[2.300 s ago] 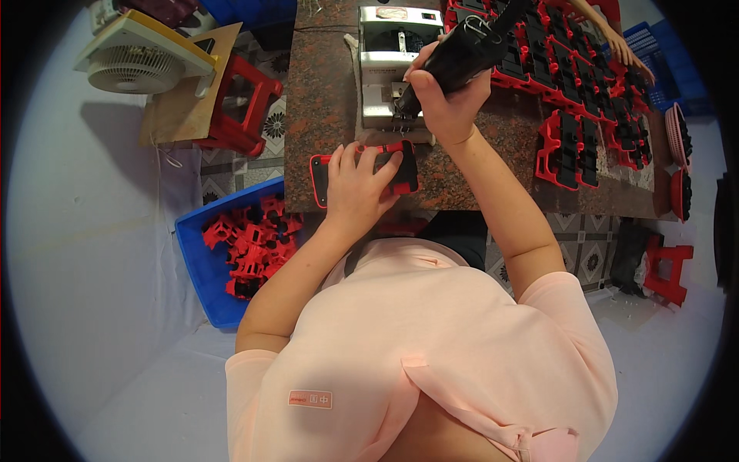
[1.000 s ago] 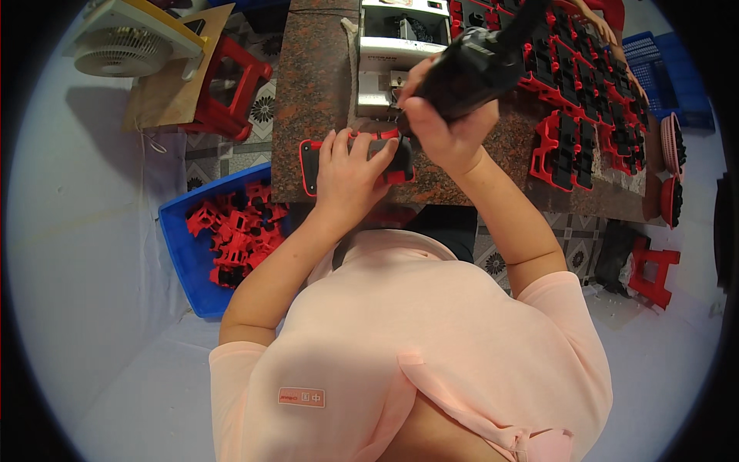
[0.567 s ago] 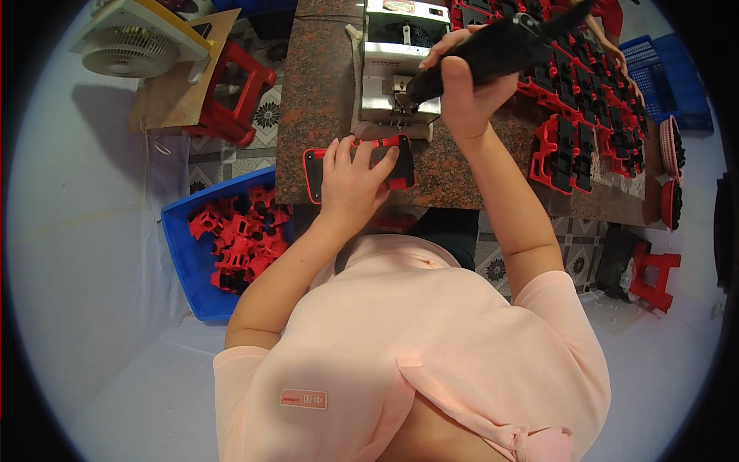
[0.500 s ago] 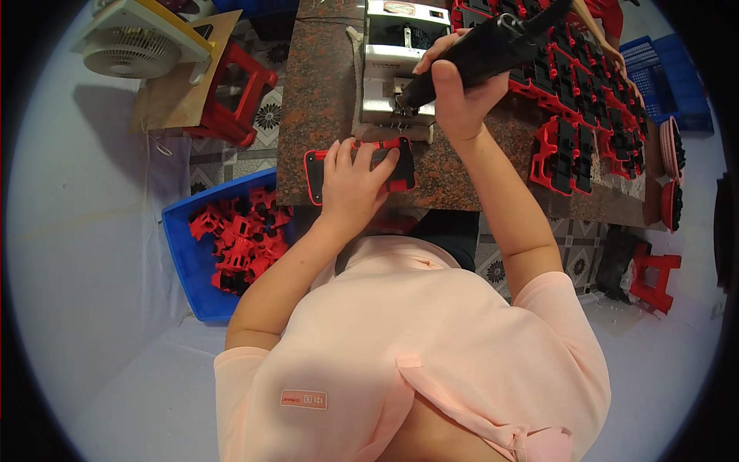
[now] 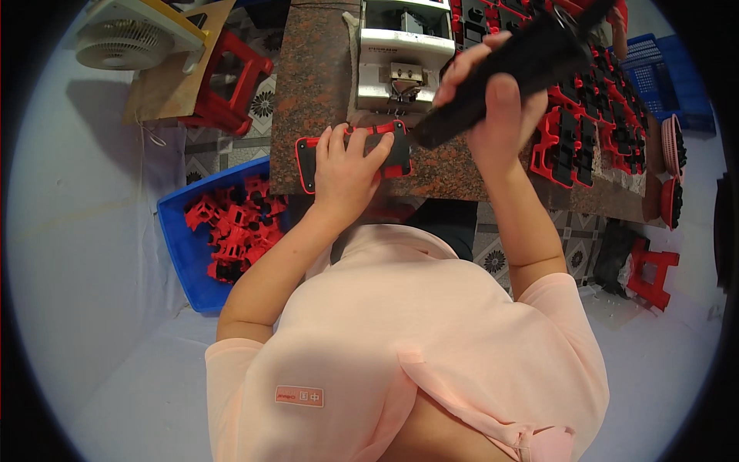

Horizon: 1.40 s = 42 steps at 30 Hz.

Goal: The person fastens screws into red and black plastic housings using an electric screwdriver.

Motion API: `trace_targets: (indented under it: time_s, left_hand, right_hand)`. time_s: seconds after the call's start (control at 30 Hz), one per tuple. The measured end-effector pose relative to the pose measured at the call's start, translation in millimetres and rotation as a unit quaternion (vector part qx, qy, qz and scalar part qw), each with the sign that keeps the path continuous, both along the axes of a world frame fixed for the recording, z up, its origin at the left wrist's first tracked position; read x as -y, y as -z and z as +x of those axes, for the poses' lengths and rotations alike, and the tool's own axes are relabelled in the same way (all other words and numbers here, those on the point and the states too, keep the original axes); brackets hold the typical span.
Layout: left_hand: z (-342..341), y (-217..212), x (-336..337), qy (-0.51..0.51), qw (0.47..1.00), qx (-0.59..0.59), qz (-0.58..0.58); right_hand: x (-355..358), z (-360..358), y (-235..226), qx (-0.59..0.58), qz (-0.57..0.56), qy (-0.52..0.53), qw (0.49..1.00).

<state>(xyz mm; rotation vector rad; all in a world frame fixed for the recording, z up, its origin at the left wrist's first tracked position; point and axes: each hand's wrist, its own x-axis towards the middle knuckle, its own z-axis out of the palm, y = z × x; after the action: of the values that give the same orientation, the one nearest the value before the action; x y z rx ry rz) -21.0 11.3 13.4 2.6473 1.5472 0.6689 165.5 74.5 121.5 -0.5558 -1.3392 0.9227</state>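
My left hand [image 5: 348, 165] lies flat on a red and black plastic part [image 5: 309, 158] at the near edge of the brown stone table [image 5: 315, 77]. My right hand [image 5: 499, 100] is raised above the table, wrapped around a long black tool [image 5: 508, 73]. The tool's lower tip [image 5: 419, 138] points down at the right end of the part. A white and grey machine [image 5: 404, 50] stands on the table just behind the part.
Rows of red and black parts [image 5: 593, 115] cover the table's right side. A blue bin [image 5: 223, 231] of similar parts sits on the floor at my left. A red stool [image 5: 231, 85], a white fan [image 5: 131, 38] and a second red stool [image 5: 654, 269] stand around.
My right hand has brought the black tool down so its tip sits close to the part. My left hand has stayed pressed on the part.
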Motion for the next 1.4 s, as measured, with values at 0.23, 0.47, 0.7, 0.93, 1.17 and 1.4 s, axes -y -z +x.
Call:
trace_targets:
  time_s: [0.23,0.47,0.7,0.93,1.17,1.4]
  left_hand:
    - [0,0,0,0.001,1.0,0.008,-0.002]
    - [1,1,0,0.003,1.0,0.015,0.0]
    - [0,0,1,0.002,1.0,0.01,-0.009]
    - [1,1,1,-0.002,1.0,0.007,-0.004]
    - [2,0,0,0.0,1.0,0.002,-0.013]
    - [-3,7,1,-0.008,1.0,0.019,0.023]
  right_hand:
    - [36,-2,9,0.025,-0.017,-0.018,0.999]
    - [33,-7,14,-0.061,0.002,-0.026,0.998]
    - [33,-9,16,-0.074,0.005,-0.022,0.997]
    - [38,-6,17,0.018,-0.008,-0.006,1.0]
    - [44,-12,25,-0.063,0.034,-0.054,0.996]
    - [41,-17,26,0.142,0.12,-0.015,0.983]
